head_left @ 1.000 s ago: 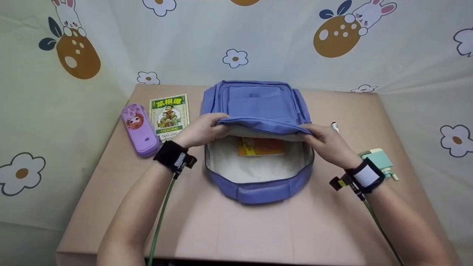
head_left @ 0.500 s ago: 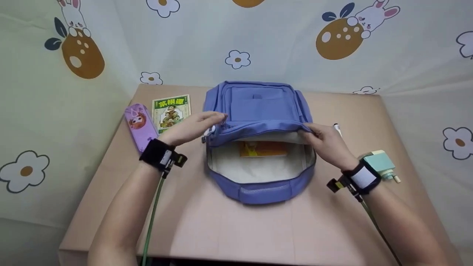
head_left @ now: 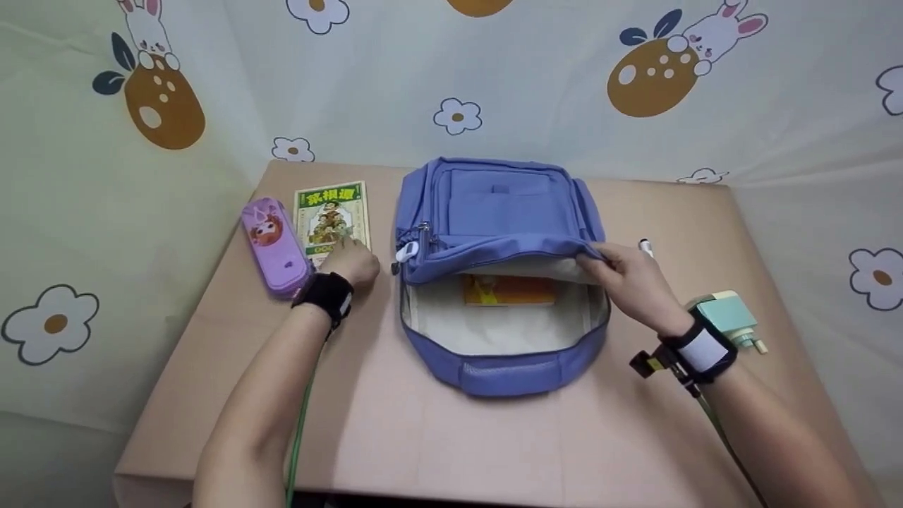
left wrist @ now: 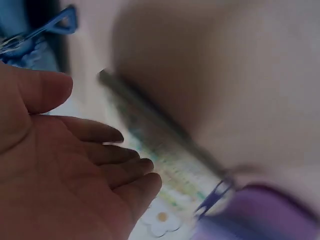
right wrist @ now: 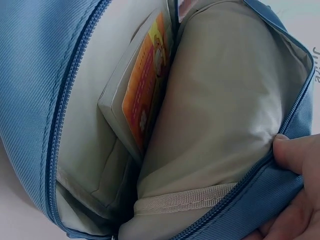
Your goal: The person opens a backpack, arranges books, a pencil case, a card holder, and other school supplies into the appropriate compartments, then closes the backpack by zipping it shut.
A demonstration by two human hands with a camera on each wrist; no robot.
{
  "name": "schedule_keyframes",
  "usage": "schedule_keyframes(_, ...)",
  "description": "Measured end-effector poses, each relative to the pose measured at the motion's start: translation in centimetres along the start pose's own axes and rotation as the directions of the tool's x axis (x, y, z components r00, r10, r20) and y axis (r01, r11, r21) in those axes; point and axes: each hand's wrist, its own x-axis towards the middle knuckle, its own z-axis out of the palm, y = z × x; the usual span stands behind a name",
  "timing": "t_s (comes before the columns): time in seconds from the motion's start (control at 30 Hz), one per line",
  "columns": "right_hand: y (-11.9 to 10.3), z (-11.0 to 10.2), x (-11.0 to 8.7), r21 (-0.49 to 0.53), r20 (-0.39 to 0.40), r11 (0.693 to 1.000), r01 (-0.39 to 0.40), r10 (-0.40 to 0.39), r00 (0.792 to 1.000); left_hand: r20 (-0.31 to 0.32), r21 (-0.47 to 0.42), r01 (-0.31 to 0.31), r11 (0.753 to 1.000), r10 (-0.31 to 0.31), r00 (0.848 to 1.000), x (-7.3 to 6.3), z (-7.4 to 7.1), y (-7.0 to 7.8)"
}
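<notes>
A blue backpack [head_left: 504,204] lies unzipped in the middle of the table, an orange-covered book [head_left: 518,291] inside it. My right hand [head_left: 635,286] pinches the edge of the raised front flap; the right wrist view shows the thumb [right wrist: 292,152] on the zipper edge and the book [right wrist: 145,82] leaning within. Left of the bag, my left hand [head_left: 356,267] hovers by the lower end of a green-and-white illustrated book [head_left: 333,215]. In the left wrist view its fingers [left wrist: 135,192] are extended, nothing in them, the book blurred beyond. Contact with it is hard to tell.
A purple pencil case [head_left: 279,250] lies left of the green book, very near the left wrist. Beyond the right wrist stand a teal hand-crank pencil sharpener [head_left: 729,312] and a white marker [head_left: 645,247]. Patterned cloth [head_left: 536,85] hangs behind the table.
My left hand has let go of the flap's left corner and moved left to the green book. That corner has dropped, while my right hand keeps its hold on the flap.
</notes>
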Motion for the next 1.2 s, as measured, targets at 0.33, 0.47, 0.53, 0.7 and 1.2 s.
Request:
schedule_keyframes(0.33, 0.2, -0.2, 0.0, -0.003, 0.014, 1.000, -0.007, 0.007, 1.000, 0.067, -0.072, -0.057, 0.996, 0.062, 0.996, -0.5, 0.3, 0.8)
schedule_keyframes(0.47, 0.4, 0.0, 0.0, 0.014, 0.023, 1.000, -0.021, 0.021, 1.000, 0.060, -0.115, -0.150, 0.982, 0.157, 0.986, -0.5, 0.2, 1.1)
schedule_keyframes(0.53, 0.4, 0.1, -0.1, 0.021, 0.025, 0.999, -0.026, 0.025, 0.999, 0.048, -0.174, -0.176, 0.969, 0.187, 0.981, -0.5, 0.1, 1.1)
schedule_keyframes(0.7, 0.4, 0.2, -0.1, 0.029, 0.038, 0.999, -0.024, 0.023, 0.999, -0.037, -0.320, -0.077, 0.944, 0.068, 0.997, 0.4, 0.2, 0.2)
schedule_keyframes(1.2, 0.1, 0.3, 0.0, 0.015, 0.046, 1.000, 0.003, -0.004, 0.999, 0.023, -0.213, 0.294, 0.932, -0.296, 0.955, 0.5, 0.0, -2.0)
